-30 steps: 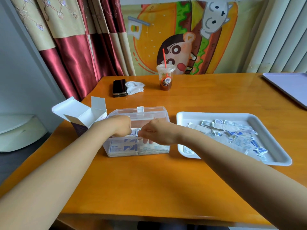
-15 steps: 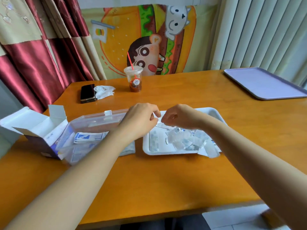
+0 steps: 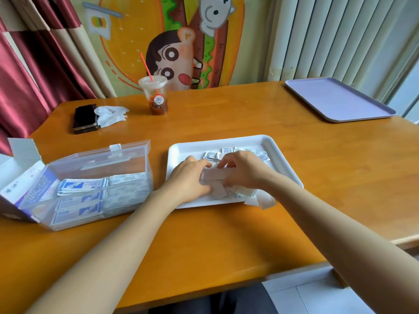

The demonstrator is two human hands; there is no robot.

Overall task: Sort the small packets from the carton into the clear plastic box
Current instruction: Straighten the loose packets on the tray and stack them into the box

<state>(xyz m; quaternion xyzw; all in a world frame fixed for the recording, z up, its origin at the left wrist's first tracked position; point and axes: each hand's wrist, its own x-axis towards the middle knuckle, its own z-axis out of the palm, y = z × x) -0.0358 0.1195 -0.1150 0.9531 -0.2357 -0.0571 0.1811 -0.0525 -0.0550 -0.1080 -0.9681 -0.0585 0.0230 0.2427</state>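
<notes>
We see a stack of small packets [image 3: 215, 176] held over the white tray [image 3: 280, 155], left hand [image 3: 188, 179] and right hand [image 3: 246, 172] with fingers curled onto its ends, likely squaring it so it drops neatly into the clear plastic box [image 3: 95, 165] beside

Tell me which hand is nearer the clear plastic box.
Left. The left hand is over the white tray, just right of the clear plastic box. The right hand is farther right. Both grip one stack of packets.
</notes>
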